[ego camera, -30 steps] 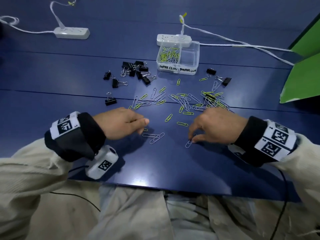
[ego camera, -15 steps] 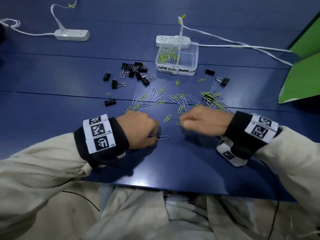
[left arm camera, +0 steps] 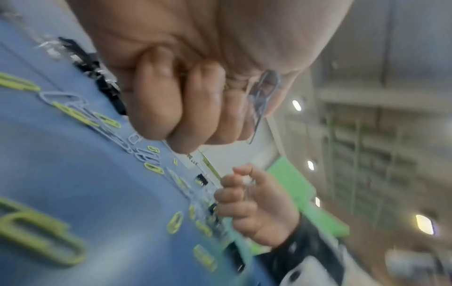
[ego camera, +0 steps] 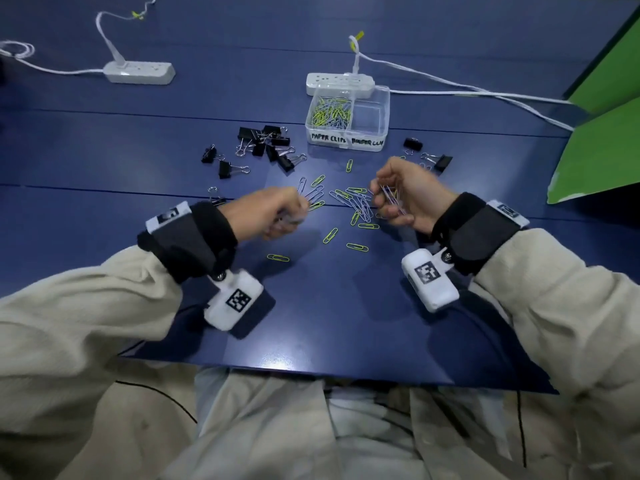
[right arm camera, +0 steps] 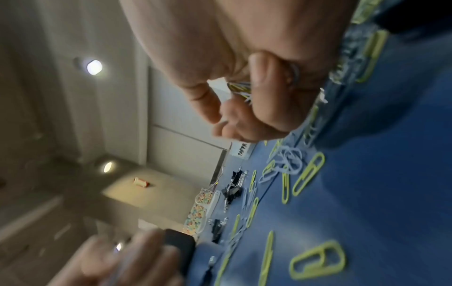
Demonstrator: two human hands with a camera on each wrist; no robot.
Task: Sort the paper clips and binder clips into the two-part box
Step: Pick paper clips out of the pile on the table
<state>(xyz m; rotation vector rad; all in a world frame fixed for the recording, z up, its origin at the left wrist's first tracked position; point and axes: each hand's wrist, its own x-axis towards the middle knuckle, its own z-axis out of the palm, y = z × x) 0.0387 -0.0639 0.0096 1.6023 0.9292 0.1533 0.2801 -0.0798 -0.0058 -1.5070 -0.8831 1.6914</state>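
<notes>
Fingers (left arm camera: 156,108) of my left hand (ego camera: 270,216) are curled tight round a few silver wire paper clips (left arm camera: 263,96), 1 poking out of the fist in the left wrist view; my right hand (ego camera: 405,199) pinches a small bundle of silver and yellow-green paper clips (ego camera: 391,199) between thumb and fingertips, palm turned inward. Both hands hang above the dark blue tabletop (ego camera: 346,323).

The clear plastic two-part box (ego camera: 346,142) lies straight beyond both hands, its long axis crosswise to me. Its compartment labelled PAPER CLIPS (ego camera: 332,112), the left 1, already holds a heap; the other compartment (ego camera: 369,114) looks bare. My right hand is nearer the box, yet my left lines up better with the paper-clip side, I judge.

Between hands and box lie scattered loose paper clips (ego camera: 353,206), which do not block a lifted carry. Black binder clips (ego camera: 266,143) cluster left of the box, 2 more (ego camera: 441,162) right of it. A white power strip (ego camera: 339,83) sits touching or just behind the box, so I should not overshoot.
</notes>
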